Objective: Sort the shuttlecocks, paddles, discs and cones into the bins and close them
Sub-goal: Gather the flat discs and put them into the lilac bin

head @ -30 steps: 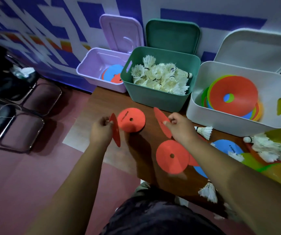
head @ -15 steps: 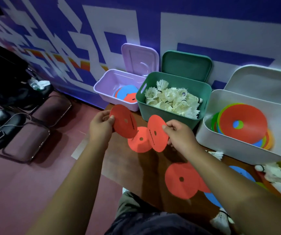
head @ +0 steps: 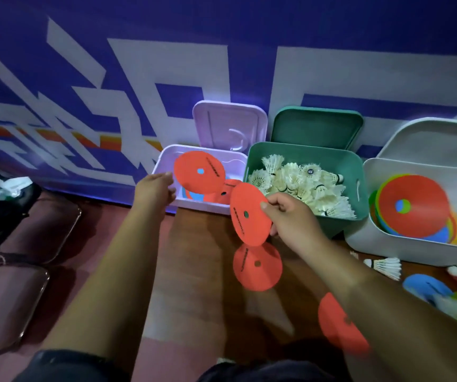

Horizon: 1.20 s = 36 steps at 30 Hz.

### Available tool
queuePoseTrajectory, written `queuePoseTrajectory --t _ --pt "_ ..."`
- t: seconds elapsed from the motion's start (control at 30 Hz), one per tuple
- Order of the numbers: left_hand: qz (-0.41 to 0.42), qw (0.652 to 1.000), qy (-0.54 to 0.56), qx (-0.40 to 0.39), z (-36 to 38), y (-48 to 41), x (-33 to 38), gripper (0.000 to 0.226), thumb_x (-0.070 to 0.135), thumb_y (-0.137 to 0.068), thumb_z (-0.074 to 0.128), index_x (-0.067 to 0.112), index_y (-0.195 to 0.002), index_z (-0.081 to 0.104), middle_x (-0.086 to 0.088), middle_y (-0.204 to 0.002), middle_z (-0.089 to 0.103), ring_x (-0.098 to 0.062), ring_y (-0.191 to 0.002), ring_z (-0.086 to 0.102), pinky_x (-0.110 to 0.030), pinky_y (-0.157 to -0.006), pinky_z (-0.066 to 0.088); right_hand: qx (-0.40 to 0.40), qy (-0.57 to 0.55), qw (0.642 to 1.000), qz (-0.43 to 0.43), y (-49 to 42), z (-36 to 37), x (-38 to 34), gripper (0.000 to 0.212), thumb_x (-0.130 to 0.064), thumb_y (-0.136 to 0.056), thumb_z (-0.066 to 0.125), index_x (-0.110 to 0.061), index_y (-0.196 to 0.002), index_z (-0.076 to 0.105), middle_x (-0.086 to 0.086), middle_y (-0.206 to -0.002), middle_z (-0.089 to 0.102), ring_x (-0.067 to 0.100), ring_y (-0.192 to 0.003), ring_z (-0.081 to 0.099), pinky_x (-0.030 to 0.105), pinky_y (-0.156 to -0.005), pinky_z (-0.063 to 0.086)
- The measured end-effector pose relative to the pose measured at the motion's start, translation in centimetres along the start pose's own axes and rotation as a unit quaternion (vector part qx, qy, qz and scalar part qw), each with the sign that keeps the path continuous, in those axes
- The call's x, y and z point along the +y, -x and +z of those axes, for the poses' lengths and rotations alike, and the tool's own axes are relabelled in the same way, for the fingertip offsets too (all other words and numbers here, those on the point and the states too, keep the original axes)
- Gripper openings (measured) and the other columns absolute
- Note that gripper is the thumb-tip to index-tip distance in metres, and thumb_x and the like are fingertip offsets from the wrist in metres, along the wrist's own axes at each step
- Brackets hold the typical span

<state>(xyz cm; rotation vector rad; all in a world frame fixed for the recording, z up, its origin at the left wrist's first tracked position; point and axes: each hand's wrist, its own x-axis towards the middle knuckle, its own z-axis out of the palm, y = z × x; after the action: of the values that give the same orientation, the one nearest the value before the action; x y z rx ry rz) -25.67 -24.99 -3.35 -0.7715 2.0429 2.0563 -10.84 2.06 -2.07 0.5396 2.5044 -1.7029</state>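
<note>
A single wide-angle camera, worn on the person's head, is looking forward and steeply down along both forearms, which are entering from the bottom edge. It is sitting close: the left grip (head: pixel 153 188) and the right grip (head: pixel 290 219), pinching an orange disc (head: pixel 249 213), are filling the middle. It is facing the blue-and-white wall (head: pixel 332 51). Beyond the grips, the lilac bin (head: pixel 202 207), green bin (head: pixel 304 150) and white bin (head: pixel 387 249) are lining that wall. The tabletop (head: pixel 199 257) is lying beneath the grips, and chair seats (head: pixel 9 296) are showing far left of the left grip.
</note>
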Motion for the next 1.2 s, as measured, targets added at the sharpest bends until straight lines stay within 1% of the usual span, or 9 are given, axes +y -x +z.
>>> queuePoseTrajectory --t 0.13,0.27,0.43,0.5,0.6,0.8,0.9,1.03,1.2 --pt "-0.085 0.995 -0.041 -0.032 -2.2 -2.3 -2.7 0.014 0.002 -0.094 0.061 0.011 -0.083 0.061 -0.008 -0.076 0.057 -0.014 -0.05 0.056 -0.028 -0.053 0.048 0.014 -0.008 1.0 0.021 -1.0 1.9 -1.3 0.015 -0.029 -0.105 0.064 -0.02 -0.095 0.071 -0.005 -0.056 0.06 0.013 -0.053 0.062 0.033 -0.058 0.055" --pt "-0.114 0.989 -0.052 -0.08 -4.0 -2.1 -6.1 0.008 0.007 -0.093 0.065 0.015 -0.092 0.068 -0.006 -0.08 0.061 -0.019 -0.067 0.057 -0.032 -0.064 0.049 0.031 -0.059 0.997 0.031 -3.1 4.1 -3.5 0.014 -0.024 -0.105 0.064 -0.013 -0.1 0.072 0.005 -0.062 0.059 0.019 -0.052 0.055 0.03 -0.051 0.051" --pt "-0.135 0.986 -0.063 -0.07 -5.1 -1.3 -9.1 0.009 0.018 -0.1 0.064 0.012 -0.104 0.069 -0.008 -0.096 0.073 -0.024 -0.082 0.068 -0.035 -0.074 0.056 0.013 -0.123 0.99 0.065 -6.4 7.0 -5.9 0.037 -0.013 -0.103 0.062 -0.012 -0.14 0.058 0.003 -0.095 0.07 0.021 -0.079 0.072 0.042 -0.078 0.064" --pt "-0.137 0.985 -0.073 -0.074 -5.3 -0.8 -10.1 0.01 0.02 -0.101 0.064 0.012 -0.099 0.069 -0.01 -0.098 0.074 -0.026 -0.083 0.068 -0.037 -0.076 0.055 -0.017 -0.077 0.994 0.08 -6.7 7.8 -5.6 0.029 -0.015 -0.101 0.062 -0.015 -0.13 0.064 0.0 -0.099 0.072 0.023 -0.092 0.077 0.047 -0.092 0.063" --pt "-0.14 0.981 -0.106 -0.082 -4.7 0.3 -11.5 0.011 0.02 -0.103 0.061 0.014 -0.098 0.068 -0.01 -0.098 0.073 -0.025 -0.081 0.068 -0.036 -0.076 0.055 -0.063 -0.004 0.995 0.073 -5.5 8.2 -3.8 0.015 -0.023 -0.097 0.061 -0.024 -0.094 0.075 -0.002 -0.093 0.079 0.02 -0.089 0.079 0.048 -0.089 0.063" --pt "-0.144 0.96 -0.204 -0.124 -1.3 3.1 -15.3 0.007 0.018 -0.095 0.067 0.011 -0.096 0.068 -0.017 -0.096 0.074 -0.027 -0.078 0.067 -0.035 -0.068 0.052 -0.115 -0.007 0.983 0.144 -1.5 4.9 3.5 0.017 -0.018 -0.103 0.059 -0.019 -0.096 0.074 -0.004 -0.094 0.079 0.015 -0.076 0.072 0.031 -0.065 0.054" --pt "-0.117 0.931 -0.314 -0.143 1.6 3.6 -18.2 0.039 0.043 -0.073 0.078 0.015 -0.098 0.072 -0.016 -0.098 0.078 -0.029 -0.082 0.074 -0.039 -0.074 0.06 -0.074 0.0 0.979 0.189 0.4 1.2 7.9 0.019 -0.012 -0.104 0.054 -0.016 -0.095 0.071 -0.002 -0.092 0.075 0.013 -0.068 0.065 0.027 -0.058 0.047" --pt "-0.059 0.889 -0.434 -0.13 6.8 5.5 -21.4 0.062 0.035 -0.092 0.076 0.001 -0.138 0.05 -0.024 -0.132 0.063 -0.04 -0.121 0.064 -0.042 -0.097 0.052 -0.029 -0.005 0.968 0.249 3.4 -4.0 13.6 0.022 -0.012 -0.104 0.052 -0.018 -0.092 0.07 0.001 -0.092 0.075 0.013 -0.068 0.064 0.027 -0.057 0.046" --pt "-0.044 0.838 -0.54 -0.063 11.0 7.7 -25.0 0.094 0.052 -0.083 0.082 -0.007 -0.141 0.038 -0.029 -0.145 0.045 -0.051 -0.129 0.053 -0.055 -0.105 0.048 0.02 0.006 0.957 0.291 7.4 -9.2 19.4 0.019 -0.014 -0.104 0.055 -0.016 -0.096 0.072 0.005 -0.099 0.077 0.019 -0.075 0.069 0.031 -0.062 0.051"
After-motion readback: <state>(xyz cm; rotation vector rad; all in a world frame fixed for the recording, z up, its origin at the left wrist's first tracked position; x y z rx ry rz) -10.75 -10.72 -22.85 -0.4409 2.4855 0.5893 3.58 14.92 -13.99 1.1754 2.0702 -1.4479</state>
